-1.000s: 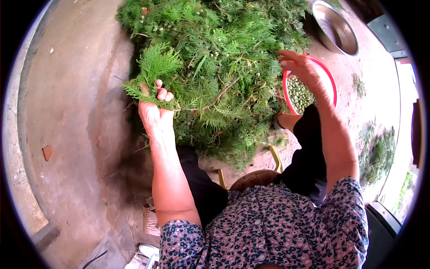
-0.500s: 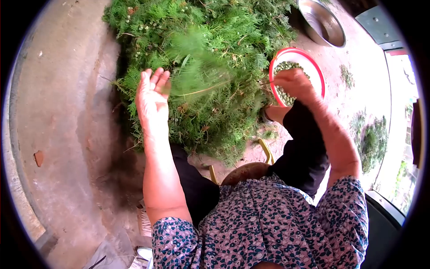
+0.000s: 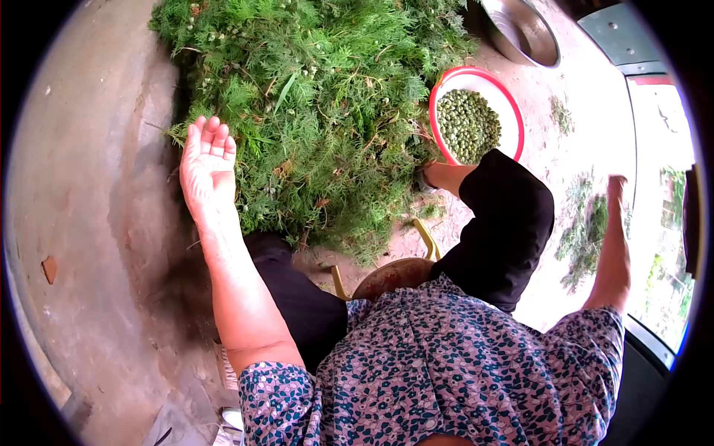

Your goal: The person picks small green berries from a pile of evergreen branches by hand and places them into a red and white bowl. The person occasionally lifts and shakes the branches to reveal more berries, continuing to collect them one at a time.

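Palm up, my left hand [image 3: 210, 167] is open with its fingers stretched out and nothing in it, at the left edge of a big heap of green conifer branches [image 3: 320, 126]. Far out to the right, my right hand [image 3: 616, 186] is washed out against the bright floor, and its fingers do not show. Loose green sprigs [image 3: 584, 238] lie on the floor near that arm. Right of the heap stands a white basin with a red rim [image 3: 518, 111], partly filled with small round green cones [image 3: 467, 125].
A steel bowl [image 3: 524, 33] sits behind the red-rimmed basin. Between my knees is a low seat with yellow legs [image 3: 426, 238]. My right foot [image 3: 428, 177] rests beside the heap. A brick chip [image 3: 49, 269] lies on the concrete at left.
My right hand has swung from over the basin far out to the right; the conifer branch it held no longer shows. My left hand has shifted left, off the branch.
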A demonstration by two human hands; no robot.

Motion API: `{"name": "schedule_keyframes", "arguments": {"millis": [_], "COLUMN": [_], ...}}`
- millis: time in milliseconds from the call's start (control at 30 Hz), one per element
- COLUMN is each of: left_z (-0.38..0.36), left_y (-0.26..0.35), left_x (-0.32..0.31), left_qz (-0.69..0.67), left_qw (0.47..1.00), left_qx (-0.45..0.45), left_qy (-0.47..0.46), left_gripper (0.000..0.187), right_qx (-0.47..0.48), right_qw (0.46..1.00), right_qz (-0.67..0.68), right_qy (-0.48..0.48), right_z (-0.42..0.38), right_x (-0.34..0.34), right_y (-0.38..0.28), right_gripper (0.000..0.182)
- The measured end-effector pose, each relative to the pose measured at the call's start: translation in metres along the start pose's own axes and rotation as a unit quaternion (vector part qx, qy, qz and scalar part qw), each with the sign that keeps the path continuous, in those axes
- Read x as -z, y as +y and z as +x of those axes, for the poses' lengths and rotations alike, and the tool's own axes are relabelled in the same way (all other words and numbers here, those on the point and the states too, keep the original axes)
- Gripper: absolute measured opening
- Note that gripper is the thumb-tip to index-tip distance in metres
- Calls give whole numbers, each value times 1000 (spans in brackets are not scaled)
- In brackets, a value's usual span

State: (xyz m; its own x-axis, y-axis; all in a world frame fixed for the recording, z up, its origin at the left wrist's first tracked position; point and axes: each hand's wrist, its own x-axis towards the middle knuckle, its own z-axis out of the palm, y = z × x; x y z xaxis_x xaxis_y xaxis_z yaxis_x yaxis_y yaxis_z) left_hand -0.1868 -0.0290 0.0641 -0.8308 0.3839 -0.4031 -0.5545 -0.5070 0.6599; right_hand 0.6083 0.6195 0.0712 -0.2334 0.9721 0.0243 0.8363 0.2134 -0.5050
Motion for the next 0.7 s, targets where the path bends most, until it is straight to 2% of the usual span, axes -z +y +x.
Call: {"name": "schedule_keyframes", "arguments": {"millis": [67,100,133,167,200,233,267,367,433,467,500,600,667,700], "left_z": [-1,0,0,-1,-2,-3,-6,-12,-12,-13,-15,-18,-21,-21], "left_y": [0,-1,-2,-1,-1,0,2,6,8,9,10,11,12,12], "left_x": [-1,0,0,-1,-2,-4,-9,-13,-11,-12,-14,-17,-20,-21], "left_qz": [-1,-3,-4,-1,3,4,13,26,31,36,38,44,53,60], "left_qw": [1000,1000,1000,1000,1000,1000,1000,999,999,999,998,998,998,997], "left_qx": [2,6,6,7,10,10,8,13,18,16,20,19,19,18], "left_qy": [-4,-5,0,-5,-10,-5,11,30,22,27,36,34,37,34], "left_gripper": [22,22,22,22,22,22,23,24,24,25,25,26,26,27], "right_qx": [-124,-120,-32,12,32,62,87,85,113,137,145,93,62,61], "right_qw": [978,978,967,968,964,935,937,935,967,975,973,978,975,974], "right_qz": [165,168,225,202,146,209,189,196,81,36,7,-2,-102,-102], "right_qy": [45,-35,-112,-146,-221,-280,-282,-283,-212,-173,-178,-189,-190,-193], "right_z": [2,-24,-39,-72,-83,-99,-121,-148,-154,-162,-160,-169,-174,-174], "right_x": [-126,-166,-214,-252,-292,-326,-348,-426,-473,-481,-498,-519,-518,-522], "right_y": [-111,-204,-255,-339,-385,-412,-452,-480,-478,-484,-477,-488,-504,-505], "right_gripper": [37,44,44,31,27,21,18,18,18,19,21,23,25,25]}}
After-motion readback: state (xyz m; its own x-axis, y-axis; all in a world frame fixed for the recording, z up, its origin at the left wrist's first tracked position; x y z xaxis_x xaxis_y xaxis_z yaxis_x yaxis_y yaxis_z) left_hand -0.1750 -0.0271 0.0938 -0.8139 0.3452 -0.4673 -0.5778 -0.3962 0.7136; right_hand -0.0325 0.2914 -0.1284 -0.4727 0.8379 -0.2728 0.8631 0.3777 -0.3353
